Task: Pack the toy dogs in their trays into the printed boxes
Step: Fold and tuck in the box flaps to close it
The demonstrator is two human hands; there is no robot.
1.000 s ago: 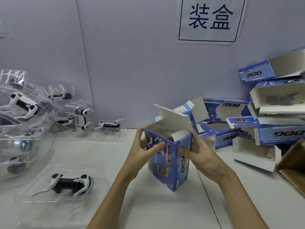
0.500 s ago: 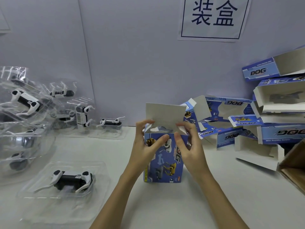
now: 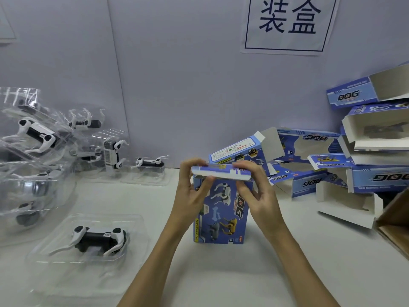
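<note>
The left hand (image 3: 192,191) pinches the top flap (image 3: 221,172) of the blue box (image 3: 222,214). Its thumb is under the flap's front edge and its fingers curl over the top. The right hand (image 3: 257,191) pinches the other end of the same flap, thumb below and fingers on top. The flap is bent down almost flat over the box's open top.

The blue box stands upright on the white table (image 3: 287,262), near the middle. It has pictures of dogs and the word DOG on its front.

Near the table's front left corner lies 1 toy dog (image 3: 99,239), black and white, in a clear tray (image 3: 86,238). It is well apart from the box. Along the left edge, more clear trays with toy dogs sit in a messy pile (image 3: 37,156). 1 more small dog in a tray (image 3: 150,167) sits at the back edge by the wall.

At the back right of the table, a heap of empty blue boxes (image 3: 354,151) lies open, some stacked on others. A brown cardboard box (image 3: 394,220) pokes in at the right edge. On the wall hangs a white paper sign (image 3: 287,23) with 2 big dark characters.
</note>
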